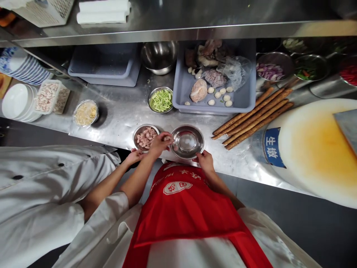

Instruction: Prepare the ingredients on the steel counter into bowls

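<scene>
My left hand hovers between two metal bowls. Its fingers pinch a pale pink piece of meat. My right hand grips the near right rim of a shiny steel bowl, thumb over the edge. A pinkish bit shows at that bowl's left side, close to my left fingertips, and its bottom looks otherwise bare. Just left of it is a smaller metal bowl filled with cut pink meat. A co-worker's hand touches that smaller bowl's near rim.
Behind are chopped green vegetable pieces in a bowl and a grey tub with meat and white balls. Brown sticks and a round white chopping block with a cleaver lie right. A steel shelf overhangs the counter.
</scene>
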Motion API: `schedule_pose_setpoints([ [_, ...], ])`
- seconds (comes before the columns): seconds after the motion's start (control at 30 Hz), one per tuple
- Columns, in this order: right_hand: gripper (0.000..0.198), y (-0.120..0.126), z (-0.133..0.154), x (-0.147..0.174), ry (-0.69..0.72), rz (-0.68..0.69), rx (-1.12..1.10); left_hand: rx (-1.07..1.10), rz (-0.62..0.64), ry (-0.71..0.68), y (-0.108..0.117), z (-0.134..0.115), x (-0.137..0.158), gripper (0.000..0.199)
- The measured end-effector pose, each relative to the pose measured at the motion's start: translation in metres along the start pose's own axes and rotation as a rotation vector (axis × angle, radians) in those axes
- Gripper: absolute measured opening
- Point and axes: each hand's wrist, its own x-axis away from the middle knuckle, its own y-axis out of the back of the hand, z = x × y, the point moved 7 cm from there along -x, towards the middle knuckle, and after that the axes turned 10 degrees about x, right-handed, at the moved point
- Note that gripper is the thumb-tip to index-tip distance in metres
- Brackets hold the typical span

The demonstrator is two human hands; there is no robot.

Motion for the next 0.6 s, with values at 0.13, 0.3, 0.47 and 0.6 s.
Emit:
schedule_pose_setpoints([
  [0.13,0.016,0.004,0.006,0.007,0.009,0.001,0.043,-0.532,0.059,-0.131,-0.053,0.02,-0.005,0.029],
  [0.3,0.018,0.003,0.004,0.01,-0.009,0.006,-0.012,-0.98,0.377,-0.359,-0.099,0.03,0.006,0.034],
  [0.47,0.022,0.009,-0.006,0.007,-0.044,-0.007,-0.069,-0.813,0.495,-0.487,-0.097,0.027,0.027,0.035],
  [0.6,0.022,0.02,-0.016,0.001,-0.07,-0.048,-0.098,-0.559,0.332,-0.357,-0.06,0.033,0.045,0.024],
])
